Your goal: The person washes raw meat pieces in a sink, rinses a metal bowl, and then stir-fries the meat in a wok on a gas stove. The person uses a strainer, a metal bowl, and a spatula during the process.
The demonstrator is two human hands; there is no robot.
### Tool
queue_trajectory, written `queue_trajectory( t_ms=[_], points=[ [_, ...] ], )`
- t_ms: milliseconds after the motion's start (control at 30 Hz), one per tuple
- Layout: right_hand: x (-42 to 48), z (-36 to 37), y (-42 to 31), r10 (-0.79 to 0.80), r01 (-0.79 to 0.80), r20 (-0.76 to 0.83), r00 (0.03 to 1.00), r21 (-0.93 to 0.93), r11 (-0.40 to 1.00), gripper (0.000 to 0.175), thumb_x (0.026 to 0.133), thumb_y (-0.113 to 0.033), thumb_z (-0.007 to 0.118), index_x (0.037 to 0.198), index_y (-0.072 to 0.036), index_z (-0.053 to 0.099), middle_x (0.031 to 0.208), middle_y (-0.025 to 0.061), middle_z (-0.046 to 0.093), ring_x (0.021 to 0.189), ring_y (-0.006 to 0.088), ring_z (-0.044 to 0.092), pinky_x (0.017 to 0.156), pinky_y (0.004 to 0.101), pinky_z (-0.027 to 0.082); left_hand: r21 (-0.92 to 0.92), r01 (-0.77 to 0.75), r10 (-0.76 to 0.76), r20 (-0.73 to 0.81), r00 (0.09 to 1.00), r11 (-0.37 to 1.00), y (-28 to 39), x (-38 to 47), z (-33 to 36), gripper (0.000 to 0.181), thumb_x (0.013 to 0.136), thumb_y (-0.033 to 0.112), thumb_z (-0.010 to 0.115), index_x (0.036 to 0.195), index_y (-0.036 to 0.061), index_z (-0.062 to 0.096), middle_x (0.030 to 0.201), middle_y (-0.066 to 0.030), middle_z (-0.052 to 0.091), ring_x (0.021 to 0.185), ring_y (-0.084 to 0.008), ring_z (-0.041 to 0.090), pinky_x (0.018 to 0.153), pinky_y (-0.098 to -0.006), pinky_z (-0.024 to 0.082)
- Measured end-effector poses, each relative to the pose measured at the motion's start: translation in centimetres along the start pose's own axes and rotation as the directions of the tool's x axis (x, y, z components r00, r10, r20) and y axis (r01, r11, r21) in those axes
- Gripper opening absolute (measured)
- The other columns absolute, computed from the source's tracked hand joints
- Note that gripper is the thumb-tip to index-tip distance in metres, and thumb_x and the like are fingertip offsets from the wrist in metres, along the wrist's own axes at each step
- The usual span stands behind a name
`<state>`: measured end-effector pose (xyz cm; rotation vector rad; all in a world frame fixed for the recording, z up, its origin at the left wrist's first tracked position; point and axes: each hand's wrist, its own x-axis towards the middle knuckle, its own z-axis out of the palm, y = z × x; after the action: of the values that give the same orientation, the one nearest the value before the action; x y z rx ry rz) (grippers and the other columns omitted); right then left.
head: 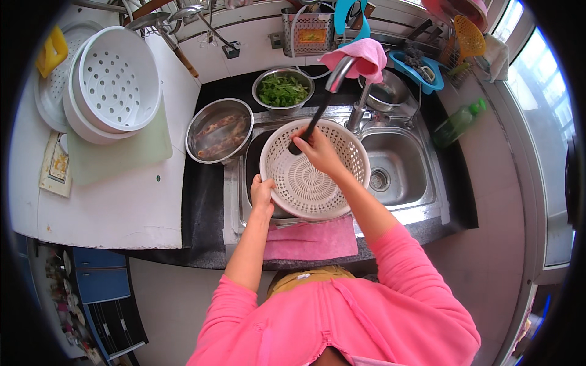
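My left hand [263,192] grips the left rim of a white plastic colander [316,178], which is over the left basin of the steel sink. Inside the colander, my right hand [316,148] is closed around the black handle [316,119] of a long tool reaching up to the faucet. The tool's far end is hard to make out there. A pink cloth [366,57] drapes over the faucet [341,75]. Behind the colander is a steel bowl of leafy greens [283,90]. At its left, a steel bowl [219,130] holds pieces of meat in liquid.
The right sink basin [398,164] has a drain strainer. A pink cloth [311,240] lies on the front edge. White perforated steamers [114,78] and a pale cutting board [123,160] are at left. A green bottle [458,121] and a blue tray [419,68] are at right.
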<state>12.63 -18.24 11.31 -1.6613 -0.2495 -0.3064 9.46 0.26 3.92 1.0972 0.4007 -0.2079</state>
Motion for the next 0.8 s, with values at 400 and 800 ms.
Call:
queue_trajectory(
  t_ms=[400,800],
  points=[
    [-1.2,-2.4,-0.6,0.046,-0.039,0.081,0.996,-0.085,0.996,0.019,0.086,-0.014,0.059,0.099,-0.003,0.052,0.086,0.0096,0.063,0.08,0.02,0.062,0.073,0.0302,0.047,-0.042,-0.119,0.116,-0.054,0.992,0.992,-0.1,0.4,-0.1,0.027,0.059,-0.009,0.047,0.082,0.0052,0.048,0.082,-0.0066,0.057,0.072,-0.0171,0.054,0.07,-0.0286,0.046],
    [2.9,0.4,1.8,-0.052,0.041,-0.117,0.992,-0.095,0.995,0.015,0.085,-0.011,0.06,0.098,-0.005,0.055,0.081,0.0049,0.062,0.076,0.0117,0.058,0.066,0.0258,0.043,-0.262,0.124,-0.121,0.027,0.992,0.957,-3.5,1.3,0.0,0.046,0.055,-0.007,0.045,0.1,0.0036,0.049,0.097,-0.0133,0.054,0.09,-0.0307,0.052,0.08,-0.0412,0.047]
  ],
)
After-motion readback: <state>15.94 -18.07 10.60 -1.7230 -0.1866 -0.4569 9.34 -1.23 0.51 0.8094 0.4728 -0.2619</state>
